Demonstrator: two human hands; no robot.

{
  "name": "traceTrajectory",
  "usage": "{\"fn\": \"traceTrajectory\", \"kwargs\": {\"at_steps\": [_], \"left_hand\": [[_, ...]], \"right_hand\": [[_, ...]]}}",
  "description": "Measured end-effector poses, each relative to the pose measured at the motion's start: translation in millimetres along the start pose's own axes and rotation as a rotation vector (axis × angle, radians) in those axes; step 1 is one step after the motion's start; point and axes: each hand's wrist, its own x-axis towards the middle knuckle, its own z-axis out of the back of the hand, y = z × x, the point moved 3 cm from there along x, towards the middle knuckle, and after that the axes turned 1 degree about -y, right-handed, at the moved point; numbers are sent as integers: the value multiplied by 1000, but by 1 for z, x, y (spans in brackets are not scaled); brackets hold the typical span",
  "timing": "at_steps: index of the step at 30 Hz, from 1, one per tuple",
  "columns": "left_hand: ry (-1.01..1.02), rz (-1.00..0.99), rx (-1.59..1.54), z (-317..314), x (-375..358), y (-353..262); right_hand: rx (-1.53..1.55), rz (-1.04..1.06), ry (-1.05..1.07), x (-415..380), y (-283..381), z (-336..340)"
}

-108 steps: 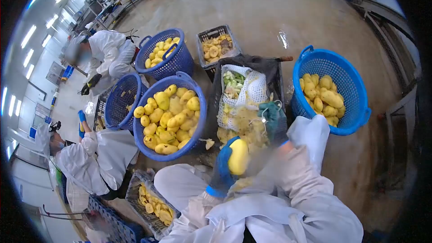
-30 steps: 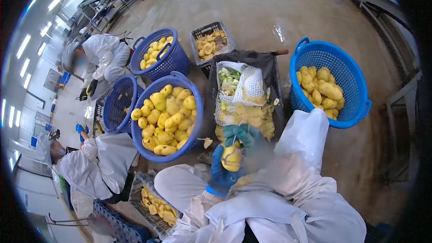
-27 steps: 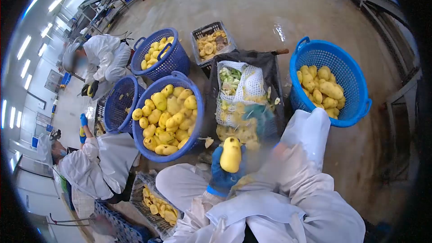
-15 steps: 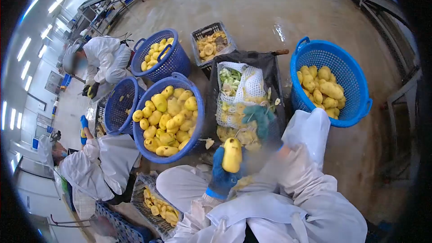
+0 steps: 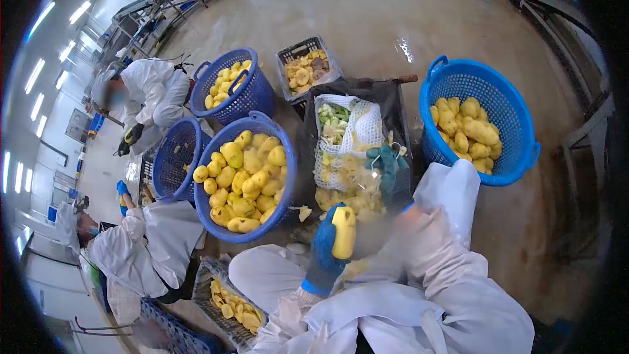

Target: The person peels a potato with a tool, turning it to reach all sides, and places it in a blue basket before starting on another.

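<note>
— Starting closest to you, what did your left hand (image 5: 321, 249) have?

— Its blue-gloved fingers were wrapped around an oblong yellow piece (image 5: 343, 232), just in front of your apron (image 5: 373, 305). The piece lay against the right side of those fingers, much of its upper face bare.

— And its long axis?

— That ran nearly straight away from you, the far end leaning slightly to your right.

— Where was your right hand (image 5: 385, 165)?

— Farther forward and to the right, green-gloved and apart from the piece. From its fingers, the piece lay back toward you and to the left. Those fingers looked bent; something thin showed by them, too small to name, so you could not tell whether they gripped it.

— What sat around and beyond that hand?

— Yellow scraps (image 5: 350, 190) lay just beside it, near white netting (image 5: 363, 121) in a dark-lined crate (image 5: 396, 101). To your left stood a purple basket (image 5: 289, 206) of yellow pieces; to your right, a blue basket (image 5: 511, 108) held more.
</note>
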Motion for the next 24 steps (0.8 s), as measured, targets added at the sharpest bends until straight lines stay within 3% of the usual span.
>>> {"fn": "traceTrajectory", "kwargs": {"at_steps": [1, 3, 4, 5, 7, 8, 10, 12, 14, 16, 19, 20, 23, 24], "left_hand": [[0, 104, -97, 1, 3, 1], [20, 118, -118, 3, 11, 5], [65, -136, 152, 0, 12, -11], [40, -398, 414, -3, 11, -28], [17, 163, -371, -10, 3, -30], [5, 172, -338, -7, 9, -31], [-36, 217, -293, -7, 9, -25], [-23, -417, 472, -5, 17, -34], [-2, 144, -206, -10, 8, -30], [-20, 114, -209, -11, 5, -49], [-76, 153, -276, -9, 6, -43], [-91, 168, -302, -8, 11, -38], [-108, 161, -329, -6, 11, -31], [-105, 130, -241, -3, 12, -24]], "right_hand": [[-17, 12, 73, -9, 5, -8], [46, -47, 211, -36, 2, -28], [126, -120, 273, -47, -2, -37], [40, -39, 180, -36, 0, -28], [-128, 111, 11, 1, -9, 7], [265, -6, 115, 10, -11, 14], [133, 19, 226, -15, -16, -3], [274, -181, 258, -45, -8, -37], [-50, 118, 97, -16, -4, -14], [-79, 90, -29, 4, -1, 7], [-393, 296, 336, 0, 31, -12], [-364, 132, 377, 4, 17, -15], [-226, 166, 279, 0, 31, -18], [-174, 86, 287, -1, 34, -19]]}}
